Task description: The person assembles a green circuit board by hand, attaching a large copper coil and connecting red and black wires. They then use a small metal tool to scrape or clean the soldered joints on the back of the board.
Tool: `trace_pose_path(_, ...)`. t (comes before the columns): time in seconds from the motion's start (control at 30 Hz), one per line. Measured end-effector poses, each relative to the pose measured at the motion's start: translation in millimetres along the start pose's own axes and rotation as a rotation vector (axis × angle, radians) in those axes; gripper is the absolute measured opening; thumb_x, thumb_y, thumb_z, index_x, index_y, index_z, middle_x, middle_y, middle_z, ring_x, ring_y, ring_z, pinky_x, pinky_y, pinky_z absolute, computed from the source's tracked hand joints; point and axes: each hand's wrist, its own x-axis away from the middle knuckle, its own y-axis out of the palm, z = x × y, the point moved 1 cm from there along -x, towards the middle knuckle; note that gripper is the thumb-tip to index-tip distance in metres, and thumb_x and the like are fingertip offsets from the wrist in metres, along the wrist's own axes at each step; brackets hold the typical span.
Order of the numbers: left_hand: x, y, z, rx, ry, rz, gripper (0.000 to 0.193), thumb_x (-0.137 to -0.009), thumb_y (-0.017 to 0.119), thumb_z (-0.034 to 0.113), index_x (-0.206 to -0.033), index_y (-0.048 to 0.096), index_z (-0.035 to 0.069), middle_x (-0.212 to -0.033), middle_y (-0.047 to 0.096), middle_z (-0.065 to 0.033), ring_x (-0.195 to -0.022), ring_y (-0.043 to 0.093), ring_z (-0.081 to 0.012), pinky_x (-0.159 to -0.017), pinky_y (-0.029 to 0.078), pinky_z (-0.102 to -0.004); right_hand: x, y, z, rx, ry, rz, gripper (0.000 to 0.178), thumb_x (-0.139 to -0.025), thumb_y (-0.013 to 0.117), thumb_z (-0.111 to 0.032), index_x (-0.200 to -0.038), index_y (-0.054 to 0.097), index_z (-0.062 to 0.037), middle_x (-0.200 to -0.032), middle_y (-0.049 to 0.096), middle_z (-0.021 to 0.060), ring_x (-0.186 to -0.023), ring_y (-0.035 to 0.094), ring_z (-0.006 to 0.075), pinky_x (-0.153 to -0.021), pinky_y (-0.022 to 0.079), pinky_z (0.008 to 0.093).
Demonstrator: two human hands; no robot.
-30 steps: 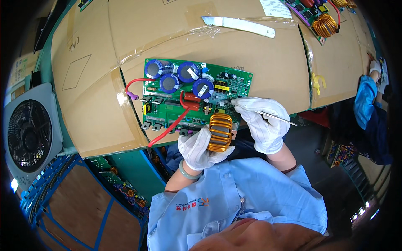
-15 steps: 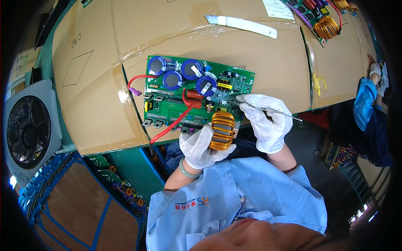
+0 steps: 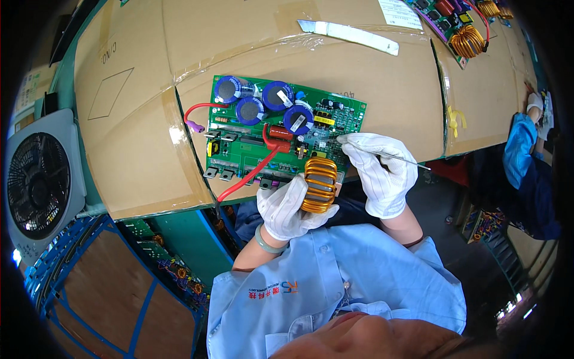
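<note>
A green circuit board (image 3: 251,152) lies on the cardboard-covered table, its near edge reaching the table's front edge. Several blue capacitors (image 3: 249,111) stand along its far side, and a copper-wound coil (image 3: 320,185) sits at its near right corner. My gloved left hand (image 3: 287,209) grips the board's near edge beside the coil, thumb up, part of the fingers hidden. In my gloved right hand (image 3: 382,170) are thin metal tweezers (image 3: 399,158), held like a pen. Their tip is at the small parts on the board's right side. Red wires (image 3: 251,176) rise from the board.
A flat whitish strip (image 3: 353,37) lies farther back on the cardboard (image 3: 137,137). Another board with a copper coil (image 3: 467,42) is at the far right. A fan (image 3: 40,179) stands at left. More boards (image 3: 173,263) sit below the table. At the right edge, a co-worker's blue sleeve (image 3: 519,143) shows.
The board has shifted and tilted very slightly, with its far edge a little higher in view. Both hands keep their hold in nearly the same places.
</note>
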Motion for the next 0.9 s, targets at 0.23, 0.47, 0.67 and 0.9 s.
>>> trace_pose_path(0.23, -4, -2, 2, -0.019, -0.018, -0.041, 0.091, -0.074, 0.078, 0.064, -0.119, 0.056, -0.012, -0.086, 0.072, -0.0128, -0.062, 0.063, -0.0233, -0.064, 0.041, -0.0337, -1, 1, 2, -0.113, -0.025, -0.029, 0.005, -0.088, 0.071, -0.001, -0.093, 0.07, -0.0023, -0.095, 0.076, 0.0124, -0.082, 0.075, 0.0237, -0.07, 0.056, 0.0298)
trace_pose_path(0.47, -2, -1, 1, -0.037, -0.015, -0.038, 0.091, -0.074, 0.077, 0.065, -0.117, 0.057, -0.012, -0.084, 0.072, -0.0126, -0.06, 0.06, -0.0235, -0.064, 0.041, -0.0346, -2, 0, 4, -0.077, -0.101, -0.041, 0.005, -0.091, 0.067, -0.006, -0.091, 0.07, -0.0022, -0.091, 0.076, 0.0144, -0.084, 0.076, 0.0271, -0.071, 0.057, 0.0319)
trace_pose_path(0.67, -1, 0, 1, -0.032, 0.011, 0.0, 0.095, -0.073, 0.078, 0.066, -0.122, 0.055, -0.011, -0.086, 0.07, -0.0133, -0.062, 0.061, -0.0236, -0.065, 0.041, -0.0355, -1, 1, 8, -0.106, -0.105, -0.02, 0.009, -0.092, 0.067, -0.009, -0.088, 0.072, -0.0026, -0.092, 0.077, 0.0143, -0.084, 0.076, 0.0265, -0.07, 0.056, 0.0301)
trace_pose_path(0.9, -1, -1, 2, -0.033, -0.015, -0.021, 0.097, -0.072, 0.078, 0.066, -0.125, 0.053, -0.012, -0.089, 0.071, -0.0142, -0.062, 0.06, -0.0226, -0.065, 0.04, -0.0352, 3, -9, 3, -0.105, -0.086, 0.0, 0.008, -0.088, 0.07, -0.008, -0.088, 0.074, -0.0002, -0.091, 0.076, 0.0167, -0.083, 0.076, 0.0287, -0.071, 0.056, 0.0307)
